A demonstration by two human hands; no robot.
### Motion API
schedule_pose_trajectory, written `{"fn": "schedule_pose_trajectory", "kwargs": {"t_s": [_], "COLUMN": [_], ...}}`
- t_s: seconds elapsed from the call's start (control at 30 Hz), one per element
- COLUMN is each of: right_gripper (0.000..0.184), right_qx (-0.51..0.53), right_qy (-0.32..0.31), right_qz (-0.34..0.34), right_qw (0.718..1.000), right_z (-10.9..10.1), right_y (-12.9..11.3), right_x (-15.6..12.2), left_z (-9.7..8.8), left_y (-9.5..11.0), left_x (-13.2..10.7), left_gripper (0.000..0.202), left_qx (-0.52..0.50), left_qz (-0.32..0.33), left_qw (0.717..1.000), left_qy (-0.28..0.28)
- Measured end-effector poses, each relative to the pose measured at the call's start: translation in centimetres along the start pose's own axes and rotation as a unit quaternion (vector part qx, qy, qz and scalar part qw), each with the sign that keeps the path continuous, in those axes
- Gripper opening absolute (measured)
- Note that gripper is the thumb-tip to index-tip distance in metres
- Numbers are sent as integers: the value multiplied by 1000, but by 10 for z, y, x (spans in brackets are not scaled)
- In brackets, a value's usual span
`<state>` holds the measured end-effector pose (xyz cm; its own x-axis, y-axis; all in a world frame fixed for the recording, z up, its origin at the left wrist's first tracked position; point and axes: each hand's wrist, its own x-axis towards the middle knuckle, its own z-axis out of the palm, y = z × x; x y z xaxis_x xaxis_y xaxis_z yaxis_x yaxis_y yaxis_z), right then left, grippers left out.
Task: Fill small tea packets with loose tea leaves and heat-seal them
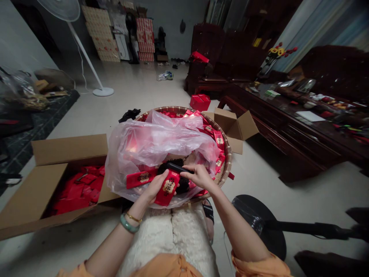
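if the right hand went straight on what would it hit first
Probably the black handled object right at the fingertips of the right hand, though depth is hard to judge from this view.

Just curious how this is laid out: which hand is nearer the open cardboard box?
Left. The left hand, holding a red packet, is just to the right of the open cardboard box; the right hand is farther right, on the packet's far side from the box.
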<state>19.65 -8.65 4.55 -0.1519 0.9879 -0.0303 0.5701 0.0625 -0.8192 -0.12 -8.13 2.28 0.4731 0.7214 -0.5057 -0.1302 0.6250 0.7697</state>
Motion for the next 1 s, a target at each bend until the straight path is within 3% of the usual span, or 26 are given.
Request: {"fn": "schedule_pose_trajectory", "kwargs": {"t_s": [0.47,0.7,0.77,0.87,1.0], "right_gripper": [32,45,44,45,40], "right_qx": [21,32,5,-110,-213], "right_qy": [-14,57,90,80,92], "right_qz": [-7,16,34,72,72], "right_qw": [1000,998,995,988,970], "right_z": [-1,-10,-12,-13,-5], "right_y": [0,25,40,61,63], "right_x": [-2,-7,-9,-14,-14], "left_z": [0,0,-2,-4,-3], "left_y": [0,2,3,4,3], "left_x": [-1,0,0,0,1], "left_gripper": [56,58,58,57,55], "left_qx": [20,22,13,0,3], "left_qz": [8,14,18,22,18], "left_qw": [1000,999,999,999,999], "left_qy": [9,26,38,41,26]}}
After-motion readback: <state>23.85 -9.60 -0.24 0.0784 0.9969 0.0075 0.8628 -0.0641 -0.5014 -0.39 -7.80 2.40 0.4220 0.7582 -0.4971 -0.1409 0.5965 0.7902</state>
